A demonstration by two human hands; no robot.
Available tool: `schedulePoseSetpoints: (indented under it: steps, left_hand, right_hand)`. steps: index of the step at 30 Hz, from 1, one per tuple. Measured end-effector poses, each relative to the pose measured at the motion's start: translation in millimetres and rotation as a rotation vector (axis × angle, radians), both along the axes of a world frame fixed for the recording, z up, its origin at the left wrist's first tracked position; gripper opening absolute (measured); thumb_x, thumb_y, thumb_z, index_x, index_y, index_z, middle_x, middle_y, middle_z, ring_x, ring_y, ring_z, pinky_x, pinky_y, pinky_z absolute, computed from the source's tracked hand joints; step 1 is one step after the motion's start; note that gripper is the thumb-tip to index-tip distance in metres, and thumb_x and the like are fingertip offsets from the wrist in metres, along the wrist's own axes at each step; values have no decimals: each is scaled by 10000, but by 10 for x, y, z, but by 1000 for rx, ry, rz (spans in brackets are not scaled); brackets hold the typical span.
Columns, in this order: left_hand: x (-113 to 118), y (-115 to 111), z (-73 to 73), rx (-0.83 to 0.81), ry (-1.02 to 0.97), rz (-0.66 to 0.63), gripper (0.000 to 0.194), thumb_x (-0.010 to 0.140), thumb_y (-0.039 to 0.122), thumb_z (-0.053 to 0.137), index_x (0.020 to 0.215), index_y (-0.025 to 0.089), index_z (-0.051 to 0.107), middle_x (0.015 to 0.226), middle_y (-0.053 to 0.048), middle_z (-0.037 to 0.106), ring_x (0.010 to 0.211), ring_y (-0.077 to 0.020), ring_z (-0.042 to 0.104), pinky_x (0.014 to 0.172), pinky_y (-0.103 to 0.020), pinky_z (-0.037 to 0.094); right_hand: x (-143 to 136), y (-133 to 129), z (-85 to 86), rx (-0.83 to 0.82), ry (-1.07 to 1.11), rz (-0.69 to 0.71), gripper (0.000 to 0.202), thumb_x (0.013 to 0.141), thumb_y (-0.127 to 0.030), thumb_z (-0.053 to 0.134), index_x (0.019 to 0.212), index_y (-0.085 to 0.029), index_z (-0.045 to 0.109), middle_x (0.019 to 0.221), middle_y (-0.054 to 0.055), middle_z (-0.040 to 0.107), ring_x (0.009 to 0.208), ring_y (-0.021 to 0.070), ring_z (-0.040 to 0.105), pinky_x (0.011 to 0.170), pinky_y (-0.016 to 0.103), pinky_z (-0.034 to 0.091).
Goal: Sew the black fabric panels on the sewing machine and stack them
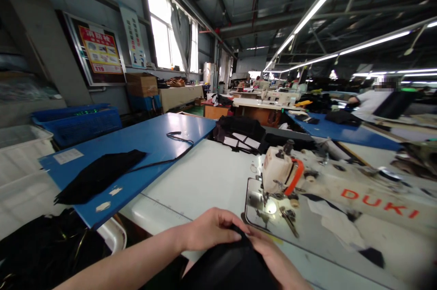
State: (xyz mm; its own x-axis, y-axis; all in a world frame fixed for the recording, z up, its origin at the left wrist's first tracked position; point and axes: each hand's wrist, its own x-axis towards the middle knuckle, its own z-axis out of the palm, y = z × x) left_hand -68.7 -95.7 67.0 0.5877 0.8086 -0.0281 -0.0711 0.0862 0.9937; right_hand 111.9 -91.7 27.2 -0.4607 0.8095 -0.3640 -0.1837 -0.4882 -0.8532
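Between my hands, at the front edge of the pale sewing table (pixel 201 180), is a piece of black fabric (pixel 228 265) that hangs down toward me. My left hand (pixel 215 231) pinches its upper edge between thumb and fingers. Close against it, my right hand (pixel 264 246) grips the same edge from the other side; part of its fingers is hidden by the cloth. Just beyond my hands stands a sewing machine (pixel 278 171) with an orange lever guard and a lit needle area over its metal plate (pixel 256 201).
A blue table (pixel 160 137) adjoins on the left, bearing a folded black cloth (pixel 102 174) and a black strap (pixel 157 165). Dark fabric with white labels (pixel 239 133) lies behind the machine. Blue (pixel 85 126) and white (pixel 23 144) crates stand left. A person (pixel 372 101) works at far right.
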Motion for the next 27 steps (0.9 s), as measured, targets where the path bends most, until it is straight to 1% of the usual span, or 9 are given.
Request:
schedulePoseSetpoints:
  steps: [3,6,9,12,14,17,21,24,27]
  left_hand:
    - [14,15,-36,-17,59,48,280,774,306,648,982,120,671,891,-50,674,778,-137,601,779,-271,451]
    - [5,36,-55,-5,119,83,251,772,275,626,963,120,676,875,-42,677,768,-135,601,763,-262,450]
    - [-9,53,-81,0,155,107,241,768,251,606,959,121,676,877,-40,676,772,-139,603,755,-260,451]
    - [-10,62,-98,33,210,134,228,775,236,584,957,131,673,852,-30,669,757,-139,601,728,-254,454]
    - [-4,58,-71,73,258,155,215,783,219,566,954,141,669,834,-20,663,754,-141,599,719,-252,456]
    - [10,13,43,148,269,173,215,799,184,537,981,156,648,897,-18,658,831,-153,602,770,-258,459]
    - [43,-147,198,222,261,182,375,862,236,500,1236,213,491,944,-10,651,863,-154,609,793,-278,486]
    - [77,-259,184,323,324,216,615,794,241,624,1347,261,356,1100,-16,631,978,-171,601,888,-303,479]
    - [54,-269,119,545,462,380,521,797,166,602,1278,276,434,1185,-6,613,1045,-165,593,944,-289,460]
  right_hand:
    - [62,28,-19,103,-129,-6,396,617,-419,719,932,-199,625,751,12,676,707,197,623,632,272,442]
    - [160,12,47,366,-350,-104,362,706,-469,648,974,-228,609,924,36,667,876,220,610,770,299,459]
    - [259,-46,135,623,-565,-160,338,795,-504,533,983,-244,637,1108,64,615,1059,244,545,938,338,406]
    - [319,-134,162,773,-710,-142,318,802,-492,520,967,-261,665,1249,61,536,1180,259,464,1034,381,336]
    - [334,-192,140,798,-771,-115,344,765,-465,571,1033,-266,656,1310,59,490,1213,268,435,1049,400,323]
    - [333,-238,93,698,-755,-117,524,713,-394,618,1215,-257,556,1267,69,525,1092,254,534,951,377,432]
    - [307,-207,49,570,-649,-237,544,679,-317,618,1213,-250,543,1099,41,612,932,225,601,852,341,483]
    - [245,-173,38,583,-572,-298,495,693,-281,603,1184,-241,556,1028,37,628,952,221,597,885,342,466]
    - [146,-172,68,636,-501,-330,516,693,-223,601,1204,-252,537,1070,37,615,1003,216,577,927,352,443]
